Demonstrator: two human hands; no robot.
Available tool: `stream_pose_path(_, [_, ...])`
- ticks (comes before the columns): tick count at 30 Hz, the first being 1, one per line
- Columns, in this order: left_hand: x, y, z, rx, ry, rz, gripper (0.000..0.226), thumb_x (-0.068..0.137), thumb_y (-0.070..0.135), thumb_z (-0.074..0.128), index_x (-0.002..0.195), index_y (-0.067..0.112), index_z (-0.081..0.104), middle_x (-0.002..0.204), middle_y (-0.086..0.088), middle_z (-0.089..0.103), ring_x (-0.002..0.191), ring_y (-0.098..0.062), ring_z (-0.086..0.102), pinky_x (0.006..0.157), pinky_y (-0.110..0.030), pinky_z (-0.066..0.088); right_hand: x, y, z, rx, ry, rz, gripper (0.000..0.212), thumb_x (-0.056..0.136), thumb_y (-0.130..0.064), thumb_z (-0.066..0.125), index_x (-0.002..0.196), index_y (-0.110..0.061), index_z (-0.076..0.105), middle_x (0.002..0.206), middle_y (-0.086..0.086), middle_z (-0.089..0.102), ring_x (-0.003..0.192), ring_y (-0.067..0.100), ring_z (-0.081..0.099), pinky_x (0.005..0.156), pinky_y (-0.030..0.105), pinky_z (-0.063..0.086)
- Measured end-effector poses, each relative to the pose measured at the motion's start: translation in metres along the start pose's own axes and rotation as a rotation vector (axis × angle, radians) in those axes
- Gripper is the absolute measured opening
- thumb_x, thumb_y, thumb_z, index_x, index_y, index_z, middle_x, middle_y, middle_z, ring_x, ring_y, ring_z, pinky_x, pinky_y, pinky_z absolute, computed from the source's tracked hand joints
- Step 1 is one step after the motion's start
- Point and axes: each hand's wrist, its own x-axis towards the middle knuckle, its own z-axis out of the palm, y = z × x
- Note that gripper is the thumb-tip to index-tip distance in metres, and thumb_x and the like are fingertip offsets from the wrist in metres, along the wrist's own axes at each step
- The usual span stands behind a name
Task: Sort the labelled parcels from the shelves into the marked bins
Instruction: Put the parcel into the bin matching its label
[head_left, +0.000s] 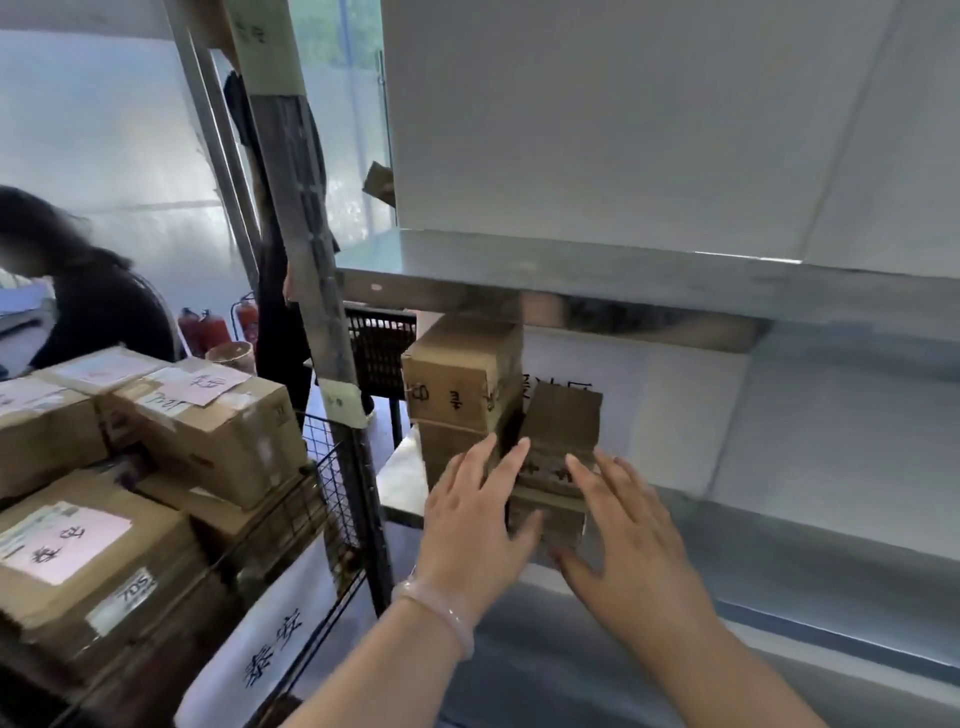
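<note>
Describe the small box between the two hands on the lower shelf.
The small box is brown, worn cardboard with dark handwritten characters on it. It sits tilted near the front of the metal shelf, beside a stack of two boxes. The left hand and right hand press flat against its sides.
</note>
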Motion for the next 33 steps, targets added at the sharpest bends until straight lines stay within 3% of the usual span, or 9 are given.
stream_pose_path(4, [0.027, 0.031, 0.027, 0.010, -0.023, -0.034, 0.074, 0.091, 0.047, 0.062, 0.154, 0.045, 0.022, 0.161, 0.005, 0.021, 0.149, -0.024, 0.015, 0.120, -0.046, 0.026, 0.004, 0.036, -0.013, -0.012, -0.018, -0.013, 0.080, 0.087, -0.059, 0.050, 0.151, -0.045, 0.004, 0.161, -0.013, 0.002, 0.140, -0.004, -0.015, 0.108, 0.018, -0.014])
stream_pose_path(8, [0.062, 0.050, 0.053, 0.024, -0.099, -0.165, 0.075, 0.090, 0.055, 0.059, 0.153, 0.047, 0.018, 0.162, 0.005, 0.015, 0.150, -0.026, 0.012, 0.121, -0.047, 0.024, 0.012, 0.078, -0.029, -0.001, -0.033, -0.028, 0.078, 0.086, -0.060, 0.047, 0.150, -0.046, 0.004, 0.161, -0.014, 0.001, 0.145, 0.003, -0.010, 0.114, 0.023, -0.004])
stream_pose_path(12, [0.087, 0.064, 0.079, 0.141, -0.203, -0.265, 0.074, 0.090, 0.061, 0.054, 0.153, 0.045, 0.019, 0.164, 0.001, 0.012, 0.149, -0.033, 0.011, 0.122, -0.048, 0.020, 0.021, 0.115, -0.031, -0.001, -0.071, -0.040, 0.078, 0.087, -0.062, 0.047, 0.149, -0.048, 0.002, 0.161, -0.015, -0.001, 0.146, 0.004, -0.011, 0.113, 0.022, -0.007])
stream_pose_path(17, [0.114, 0.064, 0.100, 0.229, -0.272, -0.429, 0.084, 0.085, 0.072, 0.048, 0.155, 0.042, 0.013, 0.164, -0.004, 0.000, 0.149, -0.039, 0.004, 0.122, -0.050, 0.014, 0.034, 0.149, -0.026, 0.038, -0.145, -0.096, 0.078, 0.087, -0.065, 0.043, 0.132, -0.063, -0.021, 0.159, -0.020, -0.012, 0.139, -0.003, -0.023, 0.110, 0.023, -0.015])
stream_pose_path(21, [0.129, 0.060, 0.119, 0.245, -0.322, -0.572, 0.093, 0.079, 0.081, 0.047, 0.154, 0.046, 0.007, 0.164, -0.006, -0.008, 0.148, -0.042, 0.003, 0.119, -0.051, 0.020, 0.041, 0.177, -0.021, 0.097, -0.162, -0.102, 0.074, 0.087, -0.064, 0.045, 0.142, -0.059, -0.004, 0.160, -0.019, -0.003, 0.145, 0.002, -0.010, 0.110, 0.021, -0.008])
stream_pose_path(24, [0.125, 0.055, 0.125, 0.213, -0.225, -0.579, 0.086, 0.075, 0.078, 0.054, 0.149, 0.050, 0.020, 0.160, -0.003, 0.002, 0.142, -0.040, 0.012, 0.115, -0.047, 0.029, 0.044, 0.188, -0.016, 0.128, -0.188, -0.094, 0.072, 0.089, -0.063, 0.045, 0.145, -0.056, 0.001, 0.160, -0.018, 0.001, 0.145, 0.004, -0.005, 0.110, 0.021, -0.003])
stream_pose_path(29, [0.091, 0.064, 0.123, -0.179, 0.069, -0.574, 0.077, 0.063, 0.075, 0.059, 0.135, 0.059, 0.035, 0.143, 0.016, 0.019, 0.136, -0.020, 0.017, 0.112, -0.038, 0.029, 0.048, 0.188, -0.017, 0.202, -0.228, -0.136, 0.070, 0.090, -0.058, 0.047, 0.148, -0.051, 0.008, 0.161, -0.014, 0.005, 0.146, 0.005, -0.002, 0.112, 0.021, 0.001])
stream_pose_path(33, [0.054, 0.078, 0.103, -0.770, 0.203, -0.718, 0.072, 0.062, 0.070, 0.070, 0.130, 0.053, 0.054, 0.139, 0.006, 0.052, 0.129, -0.016, 0.050, 0.112, -0.043, 0.041, 0.055, 0.176, -0.027, 0.338, -0.209, -0.139, 0.066, 0.091, -0.051, 0.052, 0.149, -0.045, 0.019, 0.159, -0.011, 0.014, 0.144, 0.004, 0.007, 0.112, 0.021, 0.008])
